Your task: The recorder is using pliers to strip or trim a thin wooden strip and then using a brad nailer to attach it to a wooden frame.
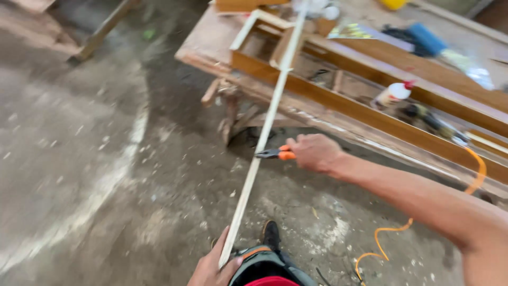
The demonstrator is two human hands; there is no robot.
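A long pale wooden strip (263, 132) runs from the workbench (211, 45) toward the person, far end resting on a wooden frame (370, 114). The left hand (211, 267) grips its near end. The right hand (315, 152) clasps orange-handled pliers (275, 154) touching the strip; a glue bottle (392, 94) lies nearby.

Left hand (209, 270) on a long pale wooden strip (263, 135), right hand (313, 152) gripping orange-handled pliers (275, 154).

Thin pale wood strip (263, 132): long, straight, narrow, unfinished. Runs diagonally, near end low at the bottom of view, far end up over the workbench, lying across the brown wooden frame there. Pliers (275, 154): orange handles, dark jaws pointing left, held roughly horizontal, jaw tips at the strip about mid-length. Can't tell if jaws are actually biting it.
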